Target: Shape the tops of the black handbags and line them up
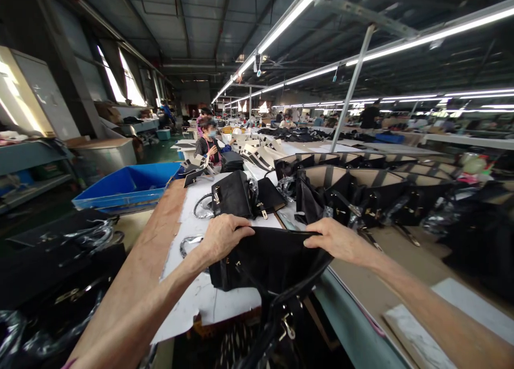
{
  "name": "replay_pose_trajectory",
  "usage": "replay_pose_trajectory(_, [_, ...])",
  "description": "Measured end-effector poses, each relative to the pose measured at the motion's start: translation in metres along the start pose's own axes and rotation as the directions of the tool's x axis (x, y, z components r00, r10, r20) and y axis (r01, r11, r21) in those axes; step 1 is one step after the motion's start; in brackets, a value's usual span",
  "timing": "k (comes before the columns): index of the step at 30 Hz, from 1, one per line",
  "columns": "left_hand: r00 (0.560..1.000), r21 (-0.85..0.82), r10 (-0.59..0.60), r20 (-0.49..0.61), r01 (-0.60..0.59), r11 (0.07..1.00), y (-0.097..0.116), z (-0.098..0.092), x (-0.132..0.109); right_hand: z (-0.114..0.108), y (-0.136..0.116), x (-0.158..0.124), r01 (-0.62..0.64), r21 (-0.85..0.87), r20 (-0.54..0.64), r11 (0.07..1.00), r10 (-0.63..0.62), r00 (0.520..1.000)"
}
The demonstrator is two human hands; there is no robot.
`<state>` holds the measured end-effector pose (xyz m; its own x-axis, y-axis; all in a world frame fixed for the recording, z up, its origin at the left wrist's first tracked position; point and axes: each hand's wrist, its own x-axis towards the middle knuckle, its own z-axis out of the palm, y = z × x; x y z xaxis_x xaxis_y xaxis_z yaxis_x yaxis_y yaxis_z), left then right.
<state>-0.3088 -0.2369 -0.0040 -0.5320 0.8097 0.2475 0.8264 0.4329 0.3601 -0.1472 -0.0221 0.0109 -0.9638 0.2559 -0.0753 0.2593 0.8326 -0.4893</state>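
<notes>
A black handbag (pixel 277 256) is held up in front of me, its top edge stretched between both hands. My left hand (pixel 227 235) pinches that edge at its left part, thumb and fingers pressed together. At the right part of the same edge, my right hand (pixel 331 240) grips the black material. Metal clasp parts (pixel 287 326) hang below on black straps. Just beyond my hands, another black bag (pixel 232 193) with a plastic-wrapped handle lies on the white-covered table (pixel 196 208).
Rows of black bags (pixel 373 192) stand on the right-hand table. More bags (pixel 60 262) lie at the left. A blue bin (pixel 128 181) sits at the far left of the table. Ahead, a masked person (pixel 209 144) works near pale pieces. A slanted metal pole (pixel 353 88) rises behind the bags.
</notes>
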Motion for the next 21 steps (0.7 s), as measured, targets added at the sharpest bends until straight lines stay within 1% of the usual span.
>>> replay_pose_trajectory(3, [0.999, -0.052, 0.033, 0.019, -0.032, 0.998, 0.006, 0.0, 0.005, 0.0, -0.001, 0.001, -0.01, -0.003, -0.01, 1.0, 0.01, 1.0])
replay_pose_trajectory(5, [0.992, -0.117, 0.114, 0.046, -0.108, 0.987, 0.014, 0.001, 0.012, 0.0, -0.001, 0.001, 0.002, 0.001, -0.018, 1.0, -0.002, 1.0])
replay_pose_trajectory(8, [0.966, -0.185, 0.241, 0.091, -0.222, 0.957, 0.031, 0.008, 0.024, 0.0, -0.003, 0.0, 0.028, 0.009, -0.033, 1.0, -0.028, 0.999])
replay_pose_trajectory(11, [0.948, -0.18, 0.303, 0.093, -0.284, 0.942, 0.044, 0.013, 0.035, 0.0, -0.008, 0.001, 0.038, -0.002, -0.049, 0.999, -0.039, 0.998])
replay_pose_trajectory(14, [0.952, -0.121, 0.299, 0.065, -0.29, 0.949, 0.046, 0.013, 0.039, -0.002, -0.015, 0.009, 0.113, -0.023, -0.081, 0.993, -0.114, 0.99])
replay_pose_trajectory(17, [0.97, -0.012, 0.241, 0.015, -0.241, 0.971, 0.041, 0.011, 0.037, -0.002, -0.02, 0.024, 0.157, -0.05, -0.111, 0.986, -0.162, 0.981])
replay_pose_trajectory(21, [0.988, 0.114, 0.156, -0.011, -0.154, 0.982, 0.035, 0.012, 0.035, -0.001, -0.019, 0.04, 0.18, -0.094, -0.073, 0.979, -0.187, 0.98])
